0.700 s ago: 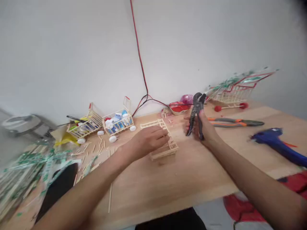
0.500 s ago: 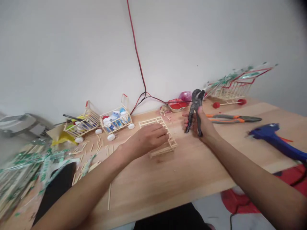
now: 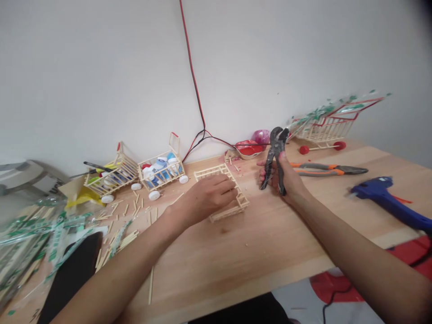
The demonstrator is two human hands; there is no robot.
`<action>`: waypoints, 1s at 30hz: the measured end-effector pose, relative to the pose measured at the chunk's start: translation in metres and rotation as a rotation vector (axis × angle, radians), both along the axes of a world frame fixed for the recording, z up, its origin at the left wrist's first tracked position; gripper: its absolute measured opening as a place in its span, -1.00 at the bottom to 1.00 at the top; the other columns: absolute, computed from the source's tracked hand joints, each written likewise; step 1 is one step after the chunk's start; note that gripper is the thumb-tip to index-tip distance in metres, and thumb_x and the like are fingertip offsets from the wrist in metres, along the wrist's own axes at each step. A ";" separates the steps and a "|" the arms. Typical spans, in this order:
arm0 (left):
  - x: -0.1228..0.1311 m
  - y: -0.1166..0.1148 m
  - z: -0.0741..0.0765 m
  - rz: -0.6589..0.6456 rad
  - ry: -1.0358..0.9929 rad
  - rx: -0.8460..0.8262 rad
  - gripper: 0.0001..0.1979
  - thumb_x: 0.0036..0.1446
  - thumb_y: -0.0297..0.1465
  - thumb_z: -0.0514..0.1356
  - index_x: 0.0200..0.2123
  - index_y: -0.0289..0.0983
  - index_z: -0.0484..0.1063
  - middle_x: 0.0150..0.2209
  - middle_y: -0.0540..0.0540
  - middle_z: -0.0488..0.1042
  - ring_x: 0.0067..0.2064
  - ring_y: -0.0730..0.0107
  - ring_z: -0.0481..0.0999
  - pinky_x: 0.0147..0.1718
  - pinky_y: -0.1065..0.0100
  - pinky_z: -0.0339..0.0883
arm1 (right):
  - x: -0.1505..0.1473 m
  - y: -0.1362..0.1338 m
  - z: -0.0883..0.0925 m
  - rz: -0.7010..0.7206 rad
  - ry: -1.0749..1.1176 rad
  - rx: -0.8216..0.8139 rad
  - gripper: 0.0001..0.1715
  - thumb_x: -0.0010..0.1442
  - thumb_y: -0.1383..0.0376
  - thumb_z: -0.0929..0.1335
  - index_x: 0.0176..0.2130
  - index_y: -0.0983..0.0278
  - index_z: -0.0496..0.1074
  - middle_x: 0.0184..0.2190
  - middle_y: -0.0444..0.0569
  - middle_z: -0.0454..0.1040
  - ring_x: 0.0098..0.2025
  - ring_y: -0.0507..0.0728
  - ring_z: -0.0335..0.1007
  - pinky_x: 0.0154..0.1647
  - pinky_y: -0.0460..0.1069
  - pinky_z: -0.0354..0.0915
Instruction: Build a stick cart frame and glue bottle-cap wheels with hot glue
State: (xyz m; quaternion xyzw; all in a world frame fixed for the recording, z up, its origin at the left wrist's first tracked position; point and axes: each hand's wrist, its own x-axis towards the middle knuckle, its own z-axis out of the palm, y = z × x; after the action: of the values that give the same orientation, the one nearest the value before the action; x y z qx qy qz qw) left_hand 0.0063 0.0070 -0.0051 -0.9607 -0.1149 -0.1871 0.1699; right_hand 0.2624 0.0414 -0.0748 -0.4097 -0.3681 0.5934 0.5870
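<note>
My left hand [image 3: 211,198] is over a small basket frame of thin wooden sticks [image 3: 241,198], fingers curled and pressed together. Whatever its fingertips hold is hidden, and the hand covers the frame's middle. To the right, my right hand [image 3: 290,175] grips a pair of dark pliers [image 3: 277,150] upright by the handles, jaws pointing up. The pliers are apart from the frame. Long pliers with orange and grey handles [image 3: 317,168] lie just beyond my right hand.
Two small stick carts [image 3: 162,173] with white wheels stand at the back left. A red-wheeled cart [image 3: 326,130] is at the back right. A blue glue gun [image 3: 381,193] lies at the right. Cut sticks [image 3: 128,240], a black flat object [image 3: 74,274] and wrapped stick bundles [image 3: 30,243] cover the left.
The view has shifted slightly. Both hands keep nearly the same place and grip, the left over the frame and the right on the dark pliers.
</note>
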 end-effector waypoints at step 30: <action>0.000 -0.004 -0.005 0.123 -0.053 -0.007 -0.77 0.33 -0.55 0.00 -0.21 -0.32 0.45 -0.18 -0.19 0.53 -0.11 0.30 0.49 -0.14 0.23 0.43 | 0.000 -0.001 0.000 0.008 0.008 0.012 -0.31 0.21 -0.25 0.22 -0.27 0.30 0.47 -0.55 -0.04 0.45 -0.54 0.10 0.41 -0.49 0.01 0.42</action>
State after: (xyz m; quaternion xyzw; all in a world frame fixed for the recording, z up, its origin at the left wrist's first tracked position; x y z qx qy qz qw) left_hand 0.0066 0.0035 -0.0103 -0.9471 -0.1788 -0.2012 0.1748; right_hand 0.2624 0.0406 -0.0748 -0.4022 -0.3709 0.5953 0.5884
